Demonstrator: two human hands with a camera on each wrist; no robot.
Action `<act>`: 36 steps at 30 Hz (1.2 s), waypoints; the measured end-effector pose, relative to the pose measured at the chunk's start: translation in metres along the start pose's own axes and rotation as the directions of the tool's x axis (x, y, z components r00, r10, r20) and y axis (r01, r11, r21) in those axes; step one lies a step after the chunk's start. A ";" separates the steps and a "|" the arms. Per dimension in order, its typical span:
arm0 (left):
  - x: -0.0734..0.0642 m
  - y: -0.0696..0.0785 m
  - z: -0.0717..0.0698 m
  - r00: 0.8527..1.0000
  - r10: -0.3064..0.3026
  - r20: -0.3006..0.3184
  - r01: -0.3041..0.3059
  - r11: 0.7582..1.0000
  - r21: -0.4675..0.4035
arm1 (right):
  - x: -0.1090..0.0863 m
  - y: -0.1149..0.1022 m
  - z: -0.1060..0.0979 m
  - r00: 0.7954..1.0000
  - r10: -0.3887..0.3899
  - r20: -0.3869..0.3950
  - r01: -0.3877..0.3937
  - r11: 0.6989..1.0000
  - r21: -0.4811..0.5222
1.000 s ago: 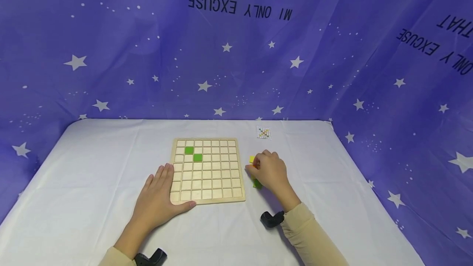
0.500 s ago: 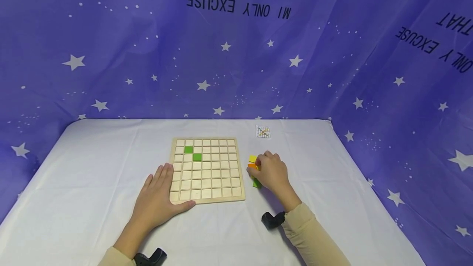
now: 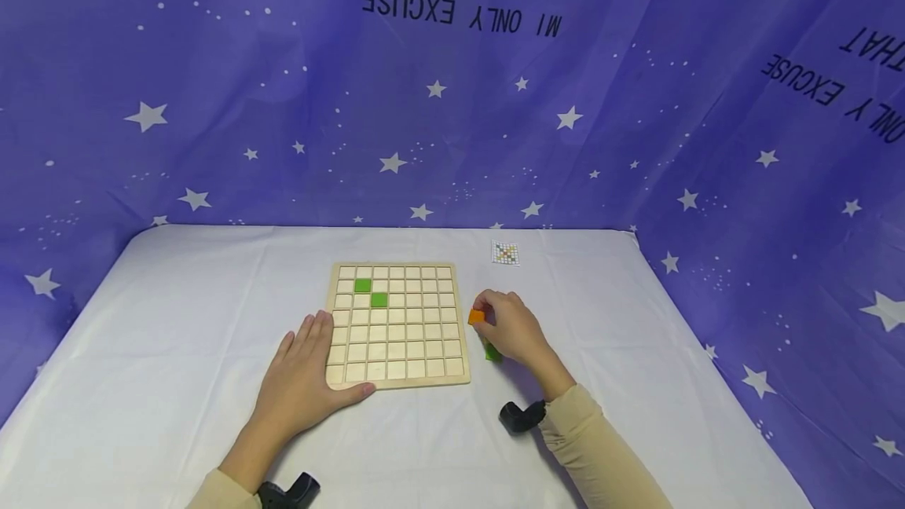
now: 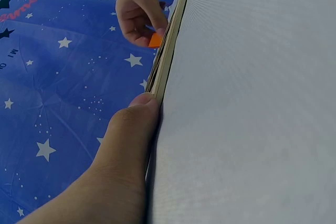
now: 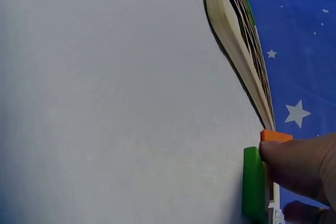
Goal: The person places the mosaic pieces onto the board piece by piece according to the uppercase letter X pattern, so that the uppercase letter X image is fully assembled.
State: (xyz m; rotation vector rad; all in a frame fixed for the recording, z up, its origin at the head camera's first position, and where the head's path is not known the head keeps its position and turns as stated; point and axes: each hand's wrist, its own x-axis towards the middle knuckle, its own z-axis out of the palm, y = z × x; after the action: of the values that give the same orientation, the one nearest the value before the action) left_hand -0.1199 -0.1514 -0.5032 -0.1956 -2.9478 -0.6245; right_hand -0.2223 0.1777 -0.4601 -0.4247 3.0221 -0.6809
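Note:
A square wooden grid board [image 3: 396,386] lies on the white table, with two green tiles in its cells, one of them the green tile [image 3: 363,285] near the upper left. My left hand [image 3: 293,387] rests along the board's left side, fingers straight, its thumb [image 4: 137,111] against the near edge. Just right of the board, my right hand [image 3: 518,330] pinches an orange tile [image 3: 477,317] between thumb and fingers. Below that hand a loose green tile [image 5: 253,184] shows in the right wrist view, close to the thumb. Other loose tiles may be hidden under the hand.
A small printed pattern card [image 3: 505,253] lies beyond the right hand, near the table's back. Purple star-printed cloth [image 3: 396,100] hangs behind and along the right side. Black wrist mounts [image 3: 522,418] stick out from both wrists.
The right hand now has the orange tile in its fingertips, slightly closer to the board. The yellow tile that showed beside it is out of sight. The left hand stays put.

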 end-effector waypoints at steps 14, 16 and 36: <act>-0.001 0.000 -0.002 1.000 0.007 -0.026 -0.007 1.000 0.008 | 0.020 -0.044 0.020 0.997 -0.072 -0.022 0.075 0.970 0.231; -0.001 0.001 -0.002 1.000 0.006 -0.029 -0.006 1.000 0.009 | 0.022 -0.054 0.025 0.996 -0.093 -0.002 0.091 0.967 0.240; 0.000 0.001 -0.001 1.000 -0.006 0.008 0.006 1.000 0.014 | 0.030 -0.092 0.057 0.980 -0.195 -0.025 0.197 0.971 0.136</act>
State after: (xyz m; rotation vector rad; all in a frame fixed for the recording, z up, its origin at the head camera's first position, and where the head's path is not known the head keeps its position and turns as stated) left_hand -0.1198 -0.1515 -0.5017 -0.1879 -2.9610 -0.6051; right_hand -0.2228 0.0661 -0.4715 -0.7224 2.9442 -0.8990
